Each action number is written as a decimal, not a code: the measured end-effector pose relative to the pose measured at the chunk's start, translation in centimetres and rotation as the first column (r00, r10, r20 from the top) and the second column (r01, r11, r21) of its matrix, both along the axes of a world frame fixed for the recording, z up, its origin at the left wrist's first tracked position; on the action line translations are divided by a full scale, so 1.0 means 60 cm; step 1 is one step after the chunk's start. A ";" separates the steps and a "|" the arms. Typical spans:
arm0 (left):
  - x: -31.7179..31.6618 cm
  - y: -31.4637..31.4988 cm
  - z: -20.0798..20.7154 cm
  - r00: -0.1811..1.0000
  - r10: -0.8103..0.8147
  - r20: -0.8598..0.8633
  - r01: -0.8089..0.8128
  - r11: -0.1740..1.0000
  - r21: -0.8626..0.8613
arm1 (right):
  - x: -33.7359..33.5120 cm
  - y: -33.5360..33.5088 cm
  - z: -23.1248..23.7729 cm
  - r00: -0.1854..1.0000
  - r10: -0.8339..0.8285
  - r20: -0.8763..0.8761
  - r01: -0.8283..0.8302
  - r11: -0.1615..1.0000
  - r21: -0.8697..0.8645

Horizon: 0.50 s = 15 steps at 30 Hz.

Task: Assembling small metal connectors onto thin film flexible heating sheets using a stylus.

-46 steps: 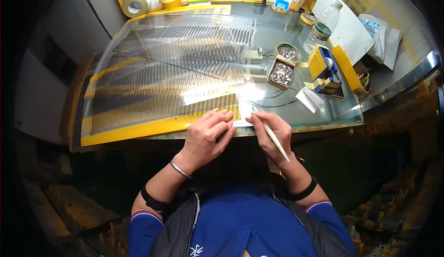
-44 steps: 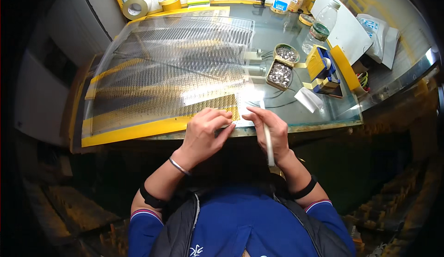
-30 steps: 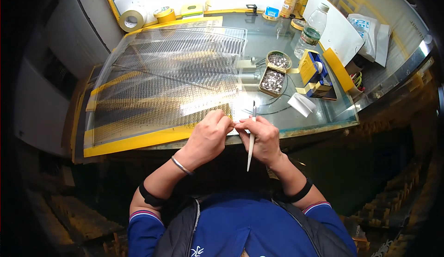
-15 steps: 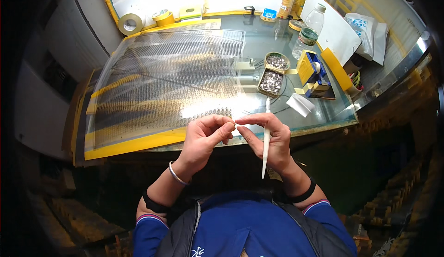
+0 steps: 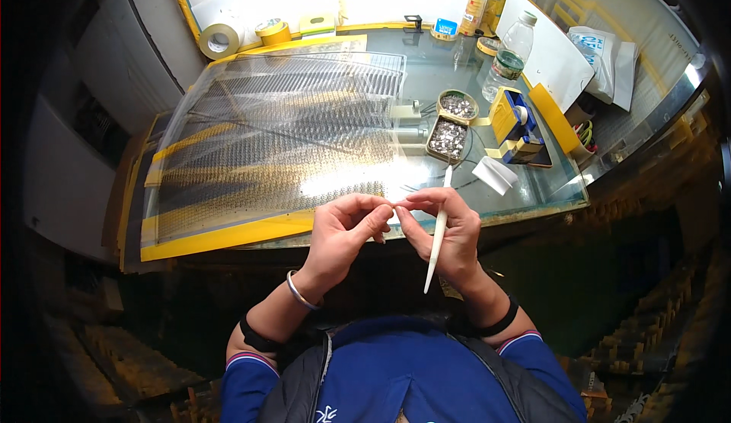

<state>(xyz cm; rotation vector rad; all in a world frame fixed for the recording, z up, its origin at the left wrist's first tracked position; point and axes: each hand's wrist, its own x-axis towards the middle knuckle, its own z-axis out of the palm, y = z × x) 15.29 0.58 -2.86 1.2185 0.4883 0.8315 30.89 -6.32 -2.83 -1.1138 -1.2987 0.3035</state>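
My left hand (image 5: 343, 236) is closed in a pinch in front of the table's near edge. Whatever its fingertips hold is too small to make out. Touching or almost touching them are the thumb and forefinger of my right hand (image 5: 451, 233). A white, tapered, pen-like tool (image 5: 436, 249) is tucked in my right hand, its thin end pointing down toward me. Beyond my hands, a clear sheet (image 5: 266, 137) with rows of small marks lies over yellow-edged boards. Past the tool's upper end sit a rectangular tin (image 5: 431, 151) and a round tin (image 5: 475, 103), both holding small shiny pieces.
On the right stand a blue and yellow tape dispenser (image 5: 509, 118), a folded white paper (image 5: 495, 175) and a clear bottle (image 5: 518, 42). Tape rolls (image 5: 219, 41) lie at the back left. A small black stand (image 5: 412, 22) and a blue-labelled tub (image 5: 444, 28) are at the back.
My fingertips have come closer together, the right thumb and forefinger closing toward the left hand. The pen-like tool's lower end has swung slightly left.
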 end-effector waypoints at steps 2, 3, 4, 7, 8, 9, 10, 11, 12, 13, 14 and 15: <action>0.005 -0.012 0.002 0.994 0.105 -0.022 -0.103 0.992 0.078 | -0.001 -0.001 0.000 0.999 -0.027 -0.021 0.027 1.000 0.003; 0.007 -0.016 0.004 0.977 0.212 -0.036 -0.204 0.966 0.156 | -0.002 -0.001 0.000 0.998 -0.053 -0.042 0.053 0.999 0.005; 0.006 -0.016 0.009 0.977 0.212 -0.036 -0.204 0.966 0.156 | -0.002 -0.002 -0.001 0.998 -0.053 -0.043 0.053 0.999 0.005; 0.009 -0.016 0.019 0.893 0.448 -0.027 -0.232 0.512 0.827 | 0.001 -0.004 -0.005 0.998 -0.048 -0.032 0.049 0.998 0.040; 0.011 -0.017 0.019 0.892 0.451 -0.026 -0.234 0.511 0.827 | 0.000 -0.006 -0.005 0.998 -0.070 0.004 0.070 0.996 0.047; 0.011 -0.018 0.020 0.886 0.463 -0.016 -0.233 0.475 0.848 | 0.000 -0.006 -0.005 0.995 -0.092 0.039 0.090 0.994 0.055; 0.012 -0.018 0.020 0.882 0.472 -0.006 -0.229 0.440 0.868 | 0.000 -0.006 -0.006 0.995 -0.092 0.039 0.090 0.994 0.056; 0.012 -0.019 0.021 0.882 0.472 -0.006 -0.229 0.439 0.869 | 0.001 -0.006 -0.008 0.994 -0.100 0.045 0.097 0.993 0.069; 0.012 -0.020 0.022 0.879 0.475 -0.037 -0.217 0.469 0.856 | 0.001 -0.005 -0.010 0.993 -0.109 0.051 0.104 0.991 0.082; 0.012 -0.021 0.023 0.876 0.477 -0.069 -0.206 0.499 0.842 | 0.002 -0.006 -0.012 0.993 -0.109 0.051 0.104 0.991 0.082; 0.012 -0.021 0.025 0.876 0.477 -0.069 -0.206 0.499 0.842 | 0.003 -0.006 -0.013 0.991 -0.114 0.063 0.109 0.990 0.084; 0.012 -0.022 0.028 0.882 0.461 -0.099 -0.192 0.542 0.818 | 0.003 -0.007 -0.014 0.990 -0.120 0.076 0.113 0.990 0.086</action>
